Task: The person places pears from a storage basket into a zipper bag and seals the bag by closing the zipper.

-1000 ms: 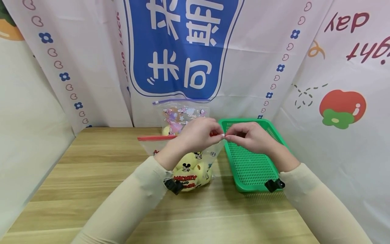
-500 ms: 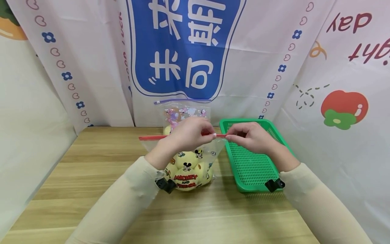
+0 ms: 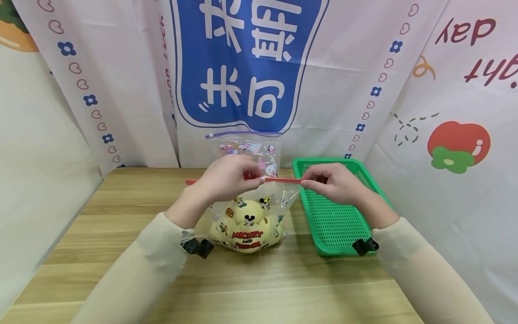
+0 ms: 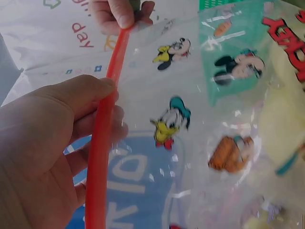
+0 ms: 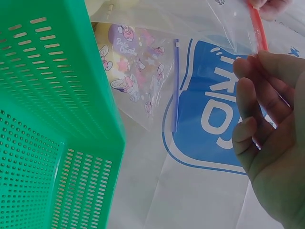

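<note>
A clear zip bag (image 3: 248, 231) printed with cartoon characters stands on the table, with pale yellow round things inside. Along its top runs a red zip strip (image 4: 101, 143). My left hand (image 3: 230, 177) pinches this strip near its middle between thumb and fingers, where a small white slider shows at the fingertips. At the strip's right end, my right hand (image 3: 333, 182) pinches the corner with thumb and forefinger; its other fingers curl loosely in the right wrist view. The strip is stretched straight between both hands.
Behind stands a second clear zip bag (image 3: 259, 146) with a purple zip, also holding something yellow. A green perforated basket (image 3: 336, 220) sits to the right on the wooden table (image 3: 259, 288). Printed cloth (image 3: 323, 90) hangs at the back and sides.
My left hand has slid leftward along the red strip, from beside the right hand to near the middle, and the white slider has moved with it. The right hand has stayed at the corner.
</note>
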### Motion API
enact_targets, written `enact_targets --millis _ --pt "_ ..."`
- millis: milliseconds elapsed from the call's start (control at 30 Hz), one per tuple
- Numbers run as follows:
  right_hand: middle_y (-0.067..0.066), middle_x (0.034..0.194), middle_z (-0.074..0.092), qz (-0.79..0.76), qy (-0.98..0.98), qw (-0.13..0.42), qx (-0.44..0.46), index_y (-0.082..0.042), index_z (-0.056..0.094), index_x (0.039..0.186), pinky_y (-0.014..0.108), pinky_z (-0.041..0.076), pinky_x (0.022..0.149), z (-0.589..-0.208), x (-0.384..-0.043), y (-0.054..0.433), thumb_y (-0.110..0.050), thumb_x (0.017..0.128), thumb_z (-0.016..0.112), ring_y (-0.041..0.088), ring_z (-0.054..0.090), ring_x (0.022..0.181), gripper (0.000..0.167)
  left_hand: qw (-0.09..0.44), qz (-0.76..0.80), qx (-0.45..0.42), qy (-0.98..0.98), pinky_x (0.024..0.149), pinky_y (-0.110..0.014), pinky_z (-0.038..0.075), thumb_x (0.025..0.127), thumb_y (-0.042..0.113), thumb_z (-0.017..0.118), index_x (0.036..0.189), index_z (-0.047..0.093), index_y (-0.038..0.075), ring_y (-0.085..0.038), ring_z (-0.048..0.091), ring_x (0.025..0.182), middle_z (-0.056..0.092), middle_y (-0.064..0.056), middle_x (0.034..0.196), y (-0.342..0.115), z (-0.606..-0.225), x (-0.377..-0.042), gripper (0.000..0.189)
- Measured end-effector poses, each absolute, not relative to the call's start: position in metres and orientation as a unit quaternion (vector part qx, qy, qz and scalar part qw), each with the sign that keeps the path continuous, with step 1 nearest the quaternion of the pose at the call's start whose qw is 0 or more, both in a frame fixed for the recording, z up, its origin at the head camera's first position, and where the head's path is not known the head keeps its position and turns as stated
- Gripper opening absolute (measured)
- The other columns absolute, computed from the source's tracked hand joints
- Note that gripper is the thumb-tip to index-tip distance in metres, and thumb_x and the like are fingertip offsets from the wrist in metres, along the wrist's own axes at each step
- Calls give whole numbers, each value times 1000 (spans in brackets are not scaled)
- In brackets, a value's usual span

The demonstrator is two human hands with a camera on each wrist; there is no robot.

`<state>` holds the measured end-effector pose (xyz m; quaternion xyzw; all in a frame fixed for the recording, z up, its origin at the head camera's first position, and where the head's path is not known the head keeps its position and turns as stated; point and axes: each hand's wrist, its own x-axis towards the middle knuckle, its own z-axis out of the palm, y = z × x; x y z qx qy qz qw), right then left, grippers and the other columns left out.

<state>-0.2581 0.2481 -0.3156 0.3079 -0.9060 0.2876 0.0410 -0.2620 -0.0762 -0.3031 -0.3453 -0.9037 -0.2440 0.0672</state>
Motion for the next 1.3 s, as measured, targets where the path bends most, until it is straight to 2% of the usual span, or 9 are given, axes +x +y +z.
enact_targets --millis 100,367,600,867,1033,1200,1300 --pt "-7 79 64 283 -906 44 313 -15 81 103 26 45 61 -316 -259 248 -19 105 75 13 54 68 7 71 -247 -336 -906 75 -36 58 101 25 80 103 84 21 -14 67 83 75 7 95 -91 -304 -260 7" --pt "-8 80 64 274 -912 43 304 -23 80 101 26 46 63 -315 -259 248 -21 105 75 15 56 70 6 66 -262 -306 -913 81 -40 59 103 25 79 107 85 21 -15 68 87 79 5 104 -127 -307 -259 8" --pt "-7 80 65 274 -915 44 294 -22 80 100 26 46 62 -318 -259 251 -21 105 75 15 56 70 7 76 -274 -296 -912 76 -36 56 102 20 80 104 85 17 -17 64 83 76 3 94 -152 -308 -258 6" --pt "-8 81 66 276 -916 40 289 -24 80 100 26 47 62 -319 -261 252 -22 105 76 16 57 71 6 81 -286 -278 -913 78 -36 54 103 20 79 105 86 17 -17 64 86 78 3 97 -180 -309 -254 7" --pt "-7 81 65 278 -916 39 286 -21 80 101 26 47 63 -320 -261 253 -22 105 76 17 57 71 6 84 -289 -266 -916 77 -34 53 103 21 80 105 86 18 -17 63 86 78 4 96 -192 -308 -251 7" --pt "-6 81 65 280 -918 35 280 -15 81 103 26 47 63 -320 -262 253 -22 105 76 18 57 72 9 92 -289 -262 -916 82 -33 54 102 21 81 105 86 18 -15 66 88 79 6 96 -202 -309 -249 6" --pt "-6 81 65 281 -918 36 278 -17 80 102 26 47 63 -320 -262 253 -22 105 75 19 57 73 8 96 -290 -262 -916 82 -32 54 102 21 81 105 85 19 -14 66 89 79 6 96 -206 -309 -248 6"
